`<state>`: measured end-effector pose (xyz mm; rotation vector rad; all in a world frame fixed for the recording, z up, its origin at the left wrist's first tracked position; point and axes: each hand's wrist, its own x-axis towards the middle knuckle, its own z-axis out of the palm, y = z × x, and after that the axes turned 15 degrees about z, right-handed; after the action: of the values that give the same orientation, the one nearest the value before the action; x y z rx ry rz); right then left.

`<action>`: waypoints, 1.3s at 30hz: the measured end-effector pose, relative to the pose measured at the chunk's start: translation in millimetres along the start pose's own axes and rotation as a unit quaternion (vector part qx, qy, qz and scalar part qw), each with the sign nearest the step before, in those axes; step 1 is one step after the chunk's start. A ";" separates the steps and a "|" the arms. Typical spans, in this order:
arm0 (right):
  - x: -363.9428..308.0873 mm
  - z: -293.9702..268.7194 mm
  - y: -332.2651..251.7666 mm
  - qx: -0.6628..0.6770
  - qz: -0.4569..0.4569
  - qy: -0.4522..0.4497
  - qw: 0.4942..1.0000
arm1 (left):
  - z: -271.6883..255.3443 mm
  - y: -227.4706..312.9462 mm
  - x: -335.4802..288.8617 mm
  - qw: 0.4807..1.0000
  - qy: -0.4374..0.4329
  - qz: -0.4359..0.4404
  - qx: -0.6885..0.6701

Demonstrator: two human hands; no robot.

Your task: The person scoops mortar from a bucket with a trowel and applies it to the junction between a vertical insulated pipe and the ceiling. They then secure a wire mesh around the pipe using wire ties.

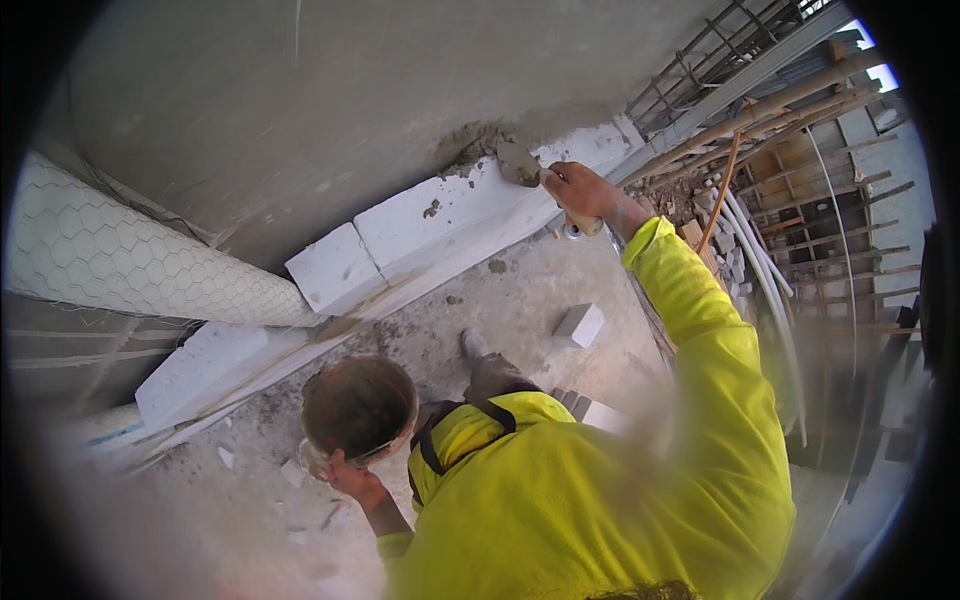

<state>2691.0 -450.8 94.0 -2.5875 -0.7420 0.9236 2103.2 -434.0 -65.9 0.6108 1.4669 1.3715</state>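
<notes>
My right hand (590,193) is closed round the wooden handle of a trowel (518,163). The trowel's blade, smeared with grey mortar, lies against the top of a row of white blocks (430,215), close to the wall. A clump of wet mortar (470,148) sits beside the blade, where the blocks meet the wall. Lower down, my left hand (352,480) grips the rim of a round bucket (401,385), tilted so its dark, mortar-stained inside shows.
A mesh-wrapped pipe or column (150,245) crosses the block row on the left. Behind stands a grey plastered wall (300,90). A loose white block (579,326) rests on the dusty floor. Wooden poles (780,100) and white pipes (755,250) lie to the right.
</notes>
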 end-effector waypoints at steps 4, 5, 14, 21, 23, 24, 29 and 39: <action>-29.1 -14.8 -12.2 -0.094 -0.009 0.053 0.994 | -24.1 -2.3 20.4 1.000 0.004 0.002 0.016; -15.9 -14.5 15.2 -0.132 -0.022 0.122 0.983 | -25.1 -1.5 21.6 1.000 -0.004 -0.001 0.016; -27.3 1.8 7.6 -0.104 -0.045 0.111 0.987 | -38.7 4.3 29.3 1.000 -0.019 0.015 -0.011; -27.1 -0.3 5.6 0.099 0.030 0.083 0.991 | -32.7 14.6 18.7 1.000 -0.010 0.022 0.006; -8.6 -9.8 16.9 0.215 0.090 0.017 0.972 | -22.5 24.7 8.4 1.000 0.003 0.009 -0.012; -5.3 -8.3 10.7 0.247 0.093 -0.017 0.964 | -19.3 25.6 6.0 0.999 -0.009 0.017 -0.026; -29.5 19.5 -26.4 0.097 0.003 -0.028 0.995 | -25.8 17.0 6.6 0.998 -0.028 0.047 -0.029; -25.9 25.7 -2.7 -0.099 -0.113 0.088 0.985 | 4.8 46.7 -22.0 0.991 -0.033 0.114 0.060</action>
<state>2656.1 -460.5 88.9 -2.6365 -1.0970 0.5717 2103.6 -440.3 -14.4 0.9151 1.4694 1.4282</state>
